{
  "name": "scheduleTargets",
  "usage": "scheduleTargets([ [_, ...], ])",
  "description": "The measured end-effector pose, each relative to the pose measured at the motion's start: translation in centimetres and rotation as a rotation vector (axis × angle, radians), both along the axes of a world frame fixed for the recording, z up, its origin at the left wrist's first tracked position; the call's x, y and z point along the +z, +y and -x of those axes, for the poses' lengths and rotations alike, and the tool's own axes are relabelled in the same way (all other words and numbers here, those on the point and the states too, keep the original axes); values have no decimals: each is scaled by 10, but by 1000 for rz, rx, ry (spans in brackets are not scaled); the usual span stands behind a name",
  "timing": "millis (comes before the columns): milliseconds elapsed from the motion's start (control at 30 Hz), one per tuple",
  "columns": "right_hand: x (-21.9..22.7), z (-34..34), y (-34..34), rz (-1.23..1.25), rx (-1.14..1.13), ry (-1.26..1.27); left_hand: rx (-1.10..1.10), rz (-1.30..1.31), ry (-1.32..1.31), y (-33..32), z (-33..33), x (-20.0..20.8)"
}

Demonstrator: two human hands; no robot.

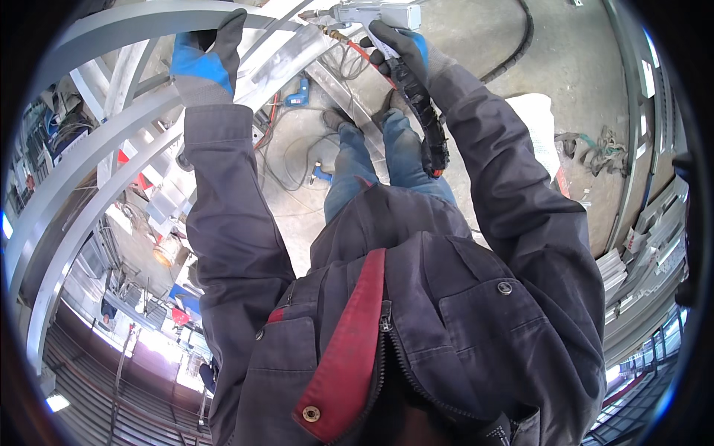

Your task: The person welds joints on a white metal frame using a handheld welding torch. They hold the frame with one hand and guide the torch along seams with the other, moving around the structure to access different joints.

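Note:
My left hand (204, 63), in a black and blue glove, is closed at the edge of a curved grey metal beam (130, 28) at the upper left. Part of its grip is hidden by the glove. At the top middle my right hand (401, 48), gloved alike, is closed round a grey gun-shaped tool (375, 13). The tool's narrow tip points left, towards the metalwork. Below the right hand hangs a black wrapped, ridged length (422, 111) with an orange end. A red hose (358, 50) with a brass fitting runs beside the tool.
More curved beams (111, 141) sweep down the left side. On the floor lie a blue power tool (297, 93), a smaller blue tool (320, 173), loose cables and a black hose (529, 33). To the right are a white sheet or sack (534, 123) and stacked metal profiles (647, 256).

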State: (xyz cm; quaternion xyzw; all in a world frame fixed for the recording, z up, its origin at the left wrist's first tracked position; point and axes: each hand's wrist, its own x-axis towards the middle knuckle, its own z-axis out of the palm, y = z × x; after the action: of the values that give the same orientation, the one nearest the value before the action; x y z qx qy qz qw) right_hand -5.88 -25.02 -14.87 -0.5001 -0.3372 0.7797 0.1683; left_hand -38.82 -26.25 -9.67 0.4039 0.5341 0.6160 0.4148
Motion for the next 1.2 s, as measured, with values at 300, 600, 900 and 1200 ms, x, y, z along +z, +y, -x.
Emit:
scheduleTargets([
  [300,-1,6,3,-9,53,-33,7,-46,-3,-2,-7,3],
  [600,-2,6,10,-88,116,-91,87,-46,95,-2,-11,1],
  [900,3,4,10,-63,141,-106,0,-3,-8,-1,2,-3],
  [1200,-16,0,6,-160,112,-95,-54,6,-119,-2,13,-11],
])
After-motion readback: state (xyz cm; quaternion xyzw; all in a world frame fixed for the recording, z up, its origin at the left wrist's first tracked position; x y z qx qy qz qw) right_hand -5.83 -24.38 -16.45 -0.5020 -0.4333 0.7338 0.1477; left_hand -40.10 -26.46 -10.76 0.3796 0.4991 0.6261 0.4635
